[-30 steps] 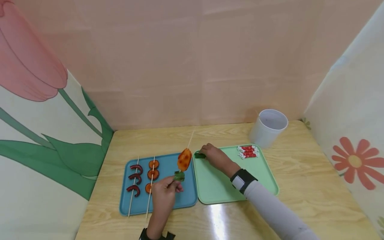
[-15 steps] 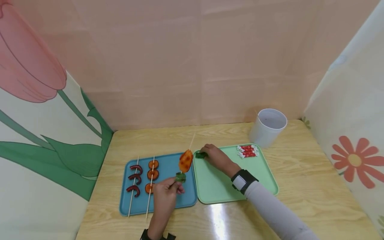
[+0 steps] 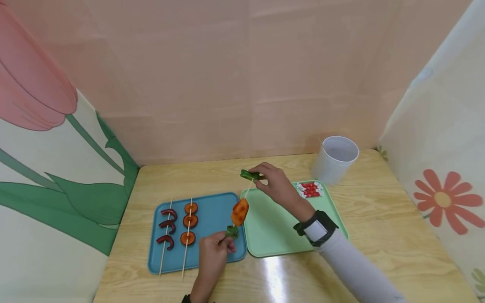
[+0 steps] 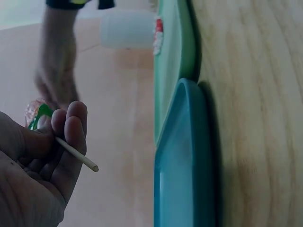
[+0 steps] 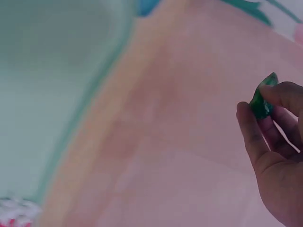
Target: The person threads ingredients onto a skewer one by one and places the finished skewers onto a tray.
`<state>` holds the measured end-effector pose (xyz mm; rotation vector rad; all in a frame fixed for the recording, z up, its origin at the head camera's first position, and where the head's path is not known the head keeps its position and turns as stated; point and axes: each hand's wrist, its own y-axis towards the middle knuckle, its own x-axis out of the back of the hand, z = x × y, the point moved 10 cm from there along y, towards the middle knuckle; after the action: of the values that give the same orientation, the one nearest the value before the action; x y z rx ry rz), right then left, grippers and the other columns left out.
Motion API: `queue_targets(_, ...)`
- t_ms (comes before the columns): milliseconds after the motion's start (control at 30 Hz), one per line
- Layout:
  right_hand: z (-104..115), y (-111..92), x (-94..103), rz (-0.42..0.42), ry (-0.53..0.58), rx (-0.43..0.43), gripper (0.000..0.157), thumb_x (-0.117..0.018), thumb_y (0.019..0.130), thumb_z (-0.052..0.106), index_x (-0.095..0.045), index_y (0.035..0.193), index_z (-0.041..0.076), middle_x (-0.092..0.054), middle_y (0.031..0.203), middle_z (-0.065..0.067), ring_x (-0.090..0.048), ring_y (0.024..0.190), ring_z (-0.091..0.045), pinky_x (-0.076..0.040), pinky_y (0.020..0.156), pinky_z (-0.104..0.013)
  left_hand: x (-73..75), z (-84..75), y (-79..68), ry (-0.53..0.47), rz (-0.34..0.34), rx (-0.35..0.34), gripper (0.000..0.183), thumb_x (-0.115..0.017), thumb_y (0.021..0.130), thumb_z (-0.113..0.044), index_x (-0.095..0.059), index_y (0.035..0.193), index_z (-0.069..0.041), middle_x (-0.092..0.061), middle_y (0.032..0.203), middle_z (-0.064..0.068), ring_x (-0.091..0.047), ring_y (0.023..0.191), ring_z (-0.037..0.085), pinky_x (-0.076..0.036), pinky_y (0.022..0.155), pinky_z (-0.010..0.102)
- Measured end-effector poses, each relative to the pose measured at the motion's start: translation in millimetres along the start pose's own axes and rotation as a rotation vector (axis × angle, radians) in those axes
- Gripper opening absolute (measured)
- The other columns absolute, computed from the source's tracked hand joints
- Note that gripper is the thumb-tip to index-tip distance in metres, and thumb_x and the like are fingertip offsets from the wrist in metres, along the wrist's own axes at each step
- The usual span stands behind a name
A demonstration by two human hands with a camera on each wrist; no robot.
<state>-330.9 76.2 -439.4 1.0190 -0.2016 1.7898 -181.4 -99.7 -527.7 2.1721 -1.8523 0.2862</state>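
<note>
My left hand [image 3: 213,254] grips a wooden skewer [image 4: 78,155] near its lower end, above the blue tray. Threaded on it are a green pepper piece [image 3: 232,232], right at my fingertips, and an orange-brown grilled piece [image 3: 240,212] with dark spots. Between thumb and fingers my right hand [image 3: 278,185] pinches another green pepper piece [image 5: 260,101]. In the head view this piece overlaps the skewer's upper tip, over the far left corner of the green tray. The left wrist view shows the skewer's blunt end sticking out past my fingers.
The blue tray [image 3: 212,206] holds a skewer of dark red curled pieces [image 3: 167,227] and one of round orange slices [image 3: 190,221]. On the green tray [image 3: 273,235], red-and-white pieces [image 3: 310,190] lie at the far right. Behind stands a white bucket [image 3: 333,162] with a stick at its rim.
My right hand has lifted the green pepper piece off the green tray and brought it up to the skewer's tip. My left hand has shifted slightly right with the skewer.
</note>
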Motion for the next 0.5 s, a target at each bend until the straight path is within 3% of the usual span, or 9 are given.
queue_targets(200, 38.7, -1.5, 30.7, -0.083, -0.001, 0.039, 0.032, -0.076, 0.089, 0.0, -0.071, 0.12, 0.005, -0.068, 0.116, -0.009, -0.07, 0.107, -0.026, -0.064, 0.088, -0.041, -1.2, 2.5, -1.5, 0.007, 0.003, 0.004, 0.017, -0.068, 0.088, 0.01, -0.078, 0.081, -0.002, -0.07, 0.063, 0.004, -0.068, 0.054, 0.005, -0.061, 0.051, 0.03)
queue_targets(500, 65.7, -8.9, 40.8, -0.128, -0.115, 0.142, 0.029, -0.078, 0.088, 0.002, -0.071, 0.117, 0.004, -0.068, 0.113, -0.009, -0.068, 0.105, -0.024, -0.064, 0.084, -0.035, -2.5, -0.5, -1.6, 0.004, 0.008, 0.04, 0.011, -0.068, 0.089, 0.008, -0.078, 0.085, 0.003, -0.07, 0.064, 0.006, -0.068, 0.055, 0.008, -0.059, 0.052, 0.024)
